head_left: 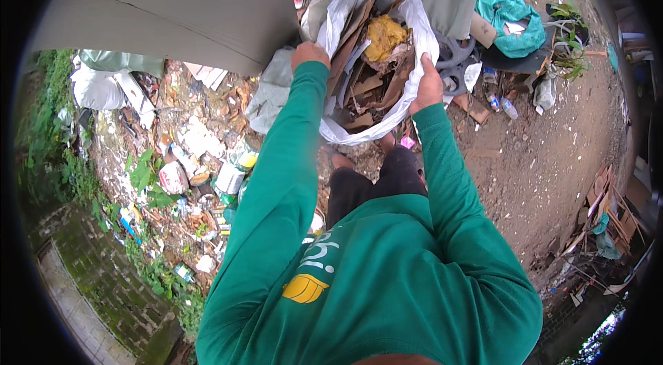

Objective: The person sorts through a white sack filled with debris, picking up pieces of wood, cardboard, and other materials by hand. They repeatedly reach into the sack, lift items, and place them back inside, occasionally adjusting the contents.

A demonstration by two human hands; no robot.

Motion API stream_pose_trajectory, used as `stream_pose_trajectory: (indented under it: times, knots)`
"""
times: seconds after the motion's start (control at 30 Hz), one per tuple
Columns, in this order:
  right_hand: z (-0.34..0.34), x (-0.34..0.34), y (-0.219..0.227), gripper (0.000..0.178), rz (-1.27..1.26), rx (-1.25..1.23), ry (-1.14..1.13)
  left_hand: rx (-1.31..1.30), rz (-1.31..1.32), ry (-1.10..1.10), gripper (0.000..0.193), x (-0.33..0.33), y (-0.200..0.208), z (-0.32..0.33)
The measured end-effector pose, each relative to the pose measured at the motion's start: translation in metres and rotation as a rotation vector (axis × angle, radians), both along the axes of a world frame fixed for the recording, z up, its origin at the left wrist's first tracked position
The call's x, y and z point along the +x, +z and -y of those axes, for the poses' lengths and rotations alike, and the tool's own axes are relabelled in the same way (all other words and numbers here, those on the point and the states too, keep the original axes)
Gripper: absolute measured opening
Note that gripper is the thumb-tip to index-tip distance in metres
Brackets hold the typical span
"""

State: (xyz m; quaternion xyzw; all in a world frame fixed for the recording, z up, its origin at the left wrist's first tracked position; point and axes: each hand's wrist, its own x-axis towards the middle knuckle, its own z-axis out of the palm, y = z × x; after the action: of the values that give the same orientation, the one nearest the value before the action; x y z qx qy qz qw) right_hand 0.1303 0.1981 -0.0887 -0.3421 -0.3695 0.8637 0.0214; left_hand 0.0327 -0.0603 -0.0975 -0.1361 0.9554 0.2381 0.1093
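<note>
A large white sack (pixel 427 30) stands in front of me with its mouth spread wide. Inside lie brown cardboard pieces (pixel 397 92) and a crumpled yellow lump (pixel 385 38), perhaps plastic or foam. On the sack's left rim, my left hand (pixel 310 55) is closed around the edge. My right hand (pixel 427 85) grips the opposite rim, thumb up along the white edge. Both forearms are in green sleeves. The bottom of the sack is hidden below its rim.
A big grey panel (pixel 173 6) juts in at the upper left. Mixed litter (pixel 200 151) covers the ground to my left. Rightward are a teal sack (pixel 510 20), a grey plastic wheel-like piece (pixel 456 61), a plastic bottle (pixel 509 109) and bare dirt (pixel 532 165).
</note>
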Motion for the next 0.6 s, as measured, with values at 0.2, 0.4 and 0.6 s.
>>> stream_pose_trajectory:
  times: [0.2, 0.4, 0.6]
  knots:
    - [-0.007, 0.021, 0.014, 0.055, 0.100, 0.086, 0.059, -0.252, -0.080, -0.007, 0.043, 0.032, 0.039, -0.032]
    - [-0.018, 0.077, 0.019, 0.061, 0.077, 0.230, 0.124, 0.162, -0.082, 0.151, 0.039, 0.032, -0.030, 0.040]
    - [-0.065, 0.084, 0.037, 0.052, 0.274, 0.629, 0.503, 0.215, -0.266, 0.217, 0.037, 0.068, -0.034, 0.074]
